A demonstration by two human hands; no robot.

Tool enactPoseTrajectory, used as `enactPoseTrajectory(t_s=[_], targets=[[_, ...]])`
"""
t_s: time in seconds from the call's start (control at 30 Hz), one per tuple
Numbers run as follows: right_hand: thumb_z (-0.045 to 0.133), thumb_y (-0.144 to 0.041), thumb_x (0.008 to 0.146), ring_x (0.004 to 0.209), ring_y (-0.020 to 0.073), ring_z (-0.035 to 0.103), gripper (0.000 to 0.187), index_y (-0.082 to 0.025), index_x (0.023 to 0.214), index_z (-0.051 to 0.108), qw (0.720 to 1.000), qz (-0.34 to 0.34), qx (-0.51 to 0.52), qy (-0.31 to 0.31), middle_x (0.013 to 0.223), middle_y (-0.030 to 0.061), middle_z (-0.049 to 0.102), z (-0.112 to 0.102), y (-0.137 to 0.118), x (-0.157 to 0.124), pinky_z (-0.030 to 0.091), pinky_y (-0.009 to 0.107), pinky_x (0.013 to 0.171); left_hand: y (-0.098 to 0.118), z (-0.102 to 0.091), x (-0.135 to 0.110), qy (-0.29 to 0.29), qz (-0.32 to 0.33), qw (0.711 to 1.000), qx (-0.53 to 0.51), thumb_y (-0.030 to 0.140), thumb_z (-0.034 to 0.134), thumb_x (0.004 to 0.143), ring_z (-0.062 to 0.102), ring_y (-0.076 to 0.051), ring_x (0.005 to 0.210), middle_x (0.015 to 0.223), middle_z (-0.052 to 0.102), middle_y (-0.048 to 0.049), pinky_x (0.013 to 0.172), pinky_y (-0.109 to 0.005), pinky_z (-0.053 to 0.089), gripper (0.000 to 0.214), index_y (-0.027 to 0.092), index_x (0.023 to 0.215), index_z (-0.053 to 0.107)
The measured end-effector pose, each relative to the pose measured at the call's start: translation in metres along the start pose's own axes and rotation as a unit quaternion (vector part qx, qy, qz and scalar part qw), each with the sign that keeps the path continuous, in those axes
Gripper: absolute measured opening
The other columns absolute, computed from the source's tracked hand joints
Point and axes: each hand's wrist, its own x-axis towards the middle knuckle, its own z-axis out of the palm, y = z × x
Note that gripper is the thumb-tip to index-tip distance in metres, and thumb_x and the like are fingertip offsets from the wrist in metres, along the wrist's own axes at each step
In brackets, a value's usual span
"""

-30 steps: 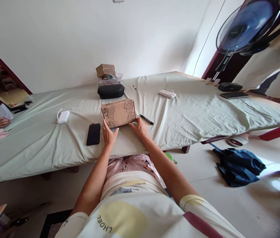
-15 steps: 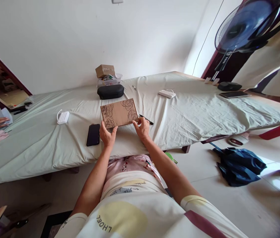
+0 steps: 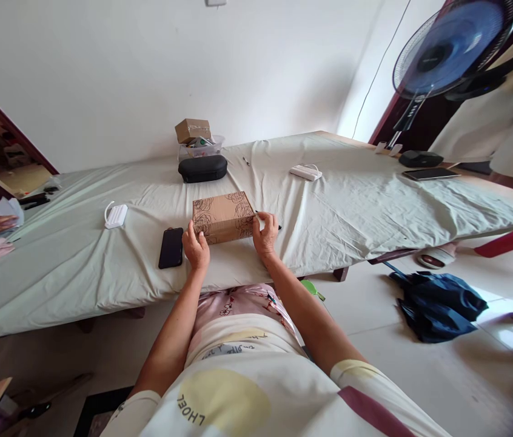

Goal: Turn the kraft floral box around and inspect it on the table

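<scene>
Fingers [image 3: 191, 230] of the left hand [image 3: 197, 250] and right hand [image 3: 265, 237] clamp the scribbled cardboard box [image 3: 224, 211] between them at its near corners, probably to steady both ends evenly. A smartphone [image 3: 171, 247] lies left of the left fingers; the right hand partly hides a black pen [image 3: 279, 227].

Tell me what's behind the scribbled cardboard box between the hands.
Behind the scribbled cardboard box are a black case, then a clear plastic bin with a taped carton above it. The case covers the bin's lower front; the bin's floor is hidden.
</scene>
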Motion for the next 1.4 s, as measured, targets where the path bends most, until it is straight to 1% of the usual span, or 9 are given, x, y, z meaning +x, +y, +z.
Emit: enactPoseTrajectory(t_s=[0.07, 0.17, 0.27, 0.37, 0.7, 0.9, 1.0, 1.1, 1.4], targets=[[0.045, -0.034, 0.103, 0.126, 0.0308, 0.061, 0.037, -0.02, 0.129, 0.067, 0.998, -0.033, -0.042, -0.027, 0.13, 0.0172, 0.068, -0.005, -0.008, -0.002, 0.045, 0.049, 0.109, 0.008, -0.004, -0.003, -0.01, -0.003, 0.999, 0.036, 0.034, 0.045, 0.102, 0.048, -0.036, 0.147, 0.15, 0.054, -0.026, 0.122, -0.055, 0.038, 0.058, 0.012, 0.155, 0.048], [0.049, -0.03, 0.102, 0.143, 0.032, 0.052, 0.044, -0.027, 0.145, 0.062, 0.979, -0.133, -0.088, -0.13, 0.146, 0.0134, 0.064, -0.009, -0.025, -0.01, 0.032, 0.053, 0.123, 0.022, -0.009, -0.009, -0.05, 0.051, 0.995, 0.075, 0.031, 0.051, 0.099, 0.032, -0.039, 0.158, 0.165, 0.042, -0.023, 0.127, -0.064, 0.024, 0.057, 0.018, 0.155, 0.052], [0.052, -0.031, 0.103, 0.152, 0.0293, 0.045, 0.049, -0.03, 0.152, 0.056, 0.941, -0.228, -0.096, -0.231, 0.153, 0.0084, 0.062, -0.006, -0.039, -0.018, 0.021, 0.053, 0.13, 0.032, -0.008, -0.014, -0.128, 0.139, 0.98, 0.068, 0.028, 0.052, 0.099, 0.028, -0.036, 0.162, 0.167, 0.044, -0.0176, 0.129, -0.065, 0.016, 0.054, 0.025, 0.153, 0.056], [0.052, -0.033, 0.105, 0.154, 0.0283, 0.041, 0.051, -0.028, 0.155, 0.054, 0.925, -0.253, -0.094, -0.267, 0.157, 0.0081, 0.058, -0.002, -0.043, -0.021, 0.017, 0.053, 0.132, 0.034, -0.005, -0.015, -0.162, 0.168, 0.971, 0.052, 0.024, 0.05, 0.098, 0.031, -0.034, 0.161, 0.165, 0.048, -0.0169, 0.13, -0.063, 0.013, 0.057, 0.024, 0.155, 0.054], [0.044, -0.026, 0.106, 0.147, 0.0279, 0.049, 0.041, -0.028, 0.14, 0.065, 0.964, -0.179, -0.097, -0.17, 0.149, 0.0087, 0.063, -0.007, -0.028, -0.013, 0.025, 0.051, 0.127, 0.03, -0.011, -0.009, -0.117, 0.11, 0.985, 0.065, 0.022, 0.05, 0.097, 0.034, -0.033, 0.159, 0.162, 0.051, -0.0173, 0.13, -0.065, 0.011, 0.054, 0.022, 0.151, 0.058], [0.043, -0.023, 0.102, 0.143, 0.0302, 0.052, 0.043, -0.024, 0.139, 0.065, 0.984, -0.105, -0.083, -0.114, 0.148, 0.0131, 0.062, -0.006, -0.016, -0.008, 0.038, 0.052, 0.121, 0.019, -0.014, -0.004, -0.051, 0.033, 0.995, 0.083, 0.022, 0.055, 0.093, 0.038, -0.038, 0.156, 0.164, 0.045, -0.0204, 0.125, -0.063, 0.028, 0.053, 0.021, 0.145, 0.063], [0.04, -0.02, 0.1, 0.142, 0.0296, 0.052, 0.049, -0.022, 0.144, 0.061, 0.989, -0.092, -0.044, -0.109, 0.148, 0.0153, 0.06, -0.003, -0.011, -0.008, 0.044, 0.052, 0.12, 0.012, -0.012, -0.002, -0.057, 0.003, 0.997, 0.044, 0.02, 0.052, 0.093, 0.051, -0.034, 0.146, 0.155, 0.053, -0.0204, 0.118, -0.053, 0.044, 0.058, 0.021, 0.15, 0.057], [0.038, -0.021, 0.1, 0.145, 0.0285, 0.051, 0.051, -0.02, 0.148, 0.056, 0.991, -0.089, -0.019, -0.101, 0.15, 0.017, 0.057, 0.0, -0.009, -0.008, 0.045, 0.051, 0.121, 0.007, -0.009, -0.001, -0.082, -0.001, 0.997, 0.002, 0.018, 0.05, 0.093, 0.061, -0.03, 0.134, 0.142, 0.062, -0.0181, 0.114, -0.045, 0.05, 0.063, 0.019, 0.156, 0.048], [0.039, -0.021, 0.099, 0.137, 0.0287, 0.056, 0.053, -0.02, 0.15, 0.052, 0.994, -0.06, -0.027, -0.087, 0.144, 0.017, 0.059, 0.004, -0.002, -0.008, 0.047, 0.051, 0.118, -0.004, -0.001, -0.003, -0.074, -0.026, 0.996, -0.039, 0.018, 0.05, 0.094, 0.068, -0.026, 0.123, 0.143, 0.063, -0.0172, 0.101, -0.04, 0.058, 0.071, 0.02, 0.163, 0.033]])
